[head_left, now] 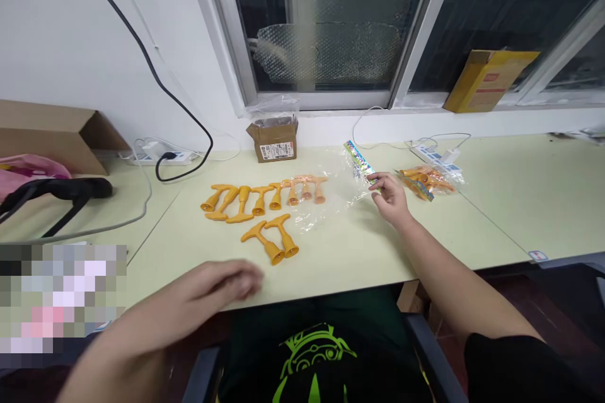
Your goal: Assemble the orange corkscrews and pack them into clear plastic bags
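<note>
My right hand [391,199] pinches the colourful header strip of a clear plastic bag [326,201]. The see-through bag spreads left over the table and covers the right end of a row of yellow T-shaped handles [259,201] with flared ends. Two more yellow T-shaped handles [283,239] lie side by side in front of that row. Below and left of this pair, my left hand [234,283] is over the table's front edge, touching none of the handles. Motion blurs its fingers, so their grip is unclear.
A filled bag of yellow pieces [428,181] lies right of my right hand, near a power strip [437,157]. A small open cardboard box [274,138] stands against the wall. At left are a black cable [155,75], a larger carton [51,132] and a black strap-like object [70,189].
</note>
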Demonstrator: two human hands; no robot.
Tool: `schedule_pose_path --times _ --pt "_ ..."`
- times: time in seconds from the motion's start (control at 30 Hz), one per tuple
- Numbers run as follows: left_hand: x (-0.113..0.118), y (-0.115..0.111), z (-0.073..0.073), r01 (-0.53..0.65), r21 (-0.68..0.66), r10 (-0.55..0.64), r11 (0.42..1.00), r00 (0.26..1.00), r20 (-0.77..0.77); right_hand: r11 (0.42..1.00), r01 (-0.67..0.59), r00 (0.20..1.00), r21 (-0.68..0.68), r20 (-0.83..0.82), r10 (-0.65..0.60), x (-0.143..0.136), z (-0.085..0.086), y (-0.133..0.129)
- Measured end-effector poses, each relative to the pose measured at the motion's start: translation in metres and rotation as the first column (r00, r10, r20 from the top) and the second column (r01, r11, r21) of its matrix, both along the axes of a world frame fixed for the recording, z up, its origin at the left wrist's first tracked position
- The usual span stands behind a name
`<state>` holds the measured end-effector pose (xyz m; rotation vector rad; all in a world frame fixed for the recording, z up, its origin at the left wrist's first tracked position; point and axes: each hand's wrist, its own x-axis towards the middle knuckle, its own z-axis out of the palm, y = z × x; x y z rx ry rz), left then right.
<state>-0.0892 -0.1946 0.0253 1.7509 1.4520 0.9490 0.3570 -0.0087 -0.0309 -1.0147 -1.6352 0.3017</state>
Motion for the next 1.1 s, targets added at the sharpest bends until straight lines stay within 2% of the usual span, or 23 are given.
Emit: schedule_pose_path --times 0.07,0.1,0.17,0.23,0.3,0.43,0.5,0.57,0.63,0.7,0.8,0.93,1.1 --pt "0.018 0.042 -0.005 0.085 -0.143 -0.099 0.986 0.990 -0.097 1.000 0.017 0.998 -0.017 -0.058 -0.018 -0.003 0.001 -0.008" --pt "0.027 0.059 -0.008 0.049 -0.158 -0.064 0.986 0.993 -0.096 1.000 0.016 0.994 -0.017 -0.110 -0.018 -0.005 0.001 -0.012" --pt "0.044 0.086 -0.015 -0.011 -0.181 0.014 0.983 1.000 0.015 1.000 -0.006 0.968 -0.001 -0.251 0.005 -0.009 0.001 -0.015" --pt "0.057 0.104 -0.021 0.040 -0.212 -0.006 0.976 0.987 0.158 0.999 -0.044 0.910 0.006 -0.413 0.042 -0.013 0.002 -0.017" --pt "0.068 0.120 -0.025 0.053 -0.227 0.003 0.972 0.971 0.240 0.996 -0.090 0.830 -0.002 -0.553 0.074 -0.017 0.003 -0.015" --pt "0.086 0.153 -0.027 -0.090 -0.295 0.183 0.951 0.934 0.306 0.989 -0.148 0.680 0.014 -0.724 0.112 -0.025 0.011 -0.005" --pt "0.094 0.170 -0.027 -0.068 -0.368 0.220 0.927 0.894 0.389 0.984 -0.172 0.589 0.042 -0.797 0.136 -0.029 0.016 0.004" --pt "0.101 0.185 -0.029 0.004 -0.404 0.215 0.915 0.842 0.495 0.974 -0.213 0.464 0.074 -0.870 0.168 -0.034 0.022 0.014" --pt "0.107 0.197 -0.032 0.035 -0.400 0.216 0.916 0.797 0.565 0.963 -0.254 0.345 0.090 -0.922 0.177 -0.040 0.028 0.026" --pt "0.111 0.207 -0.034 0.032 -0.367 0.211 0.930 0.771 0.601 0.956 -0.284 0.284 0.080 -0.945 0.164 -0.045 0.032 0.037" --pt "0.113 0.215 -0.035 0.062 -0.287 0.149 0.956 0.741 0.655 0.950 -0.306 0.285 0.057 -0.947 0.148 -0.051 0.031 0.049" --pt "0.115 0.214 -0.038 0.126 -0.188 0.054 0.974 0.678 0.733 0.950 -0.311 0.351 0.016 -0.927 0.131 -0.055 0.015 0.055" --pt "0.113 0.209 -0.044 0.002 -0.174 0.133 0.985 0.635 0.761 0.961 -0.270 0.496 -0.053 -0.863 0.091 -0.052 -0.002 0.054"
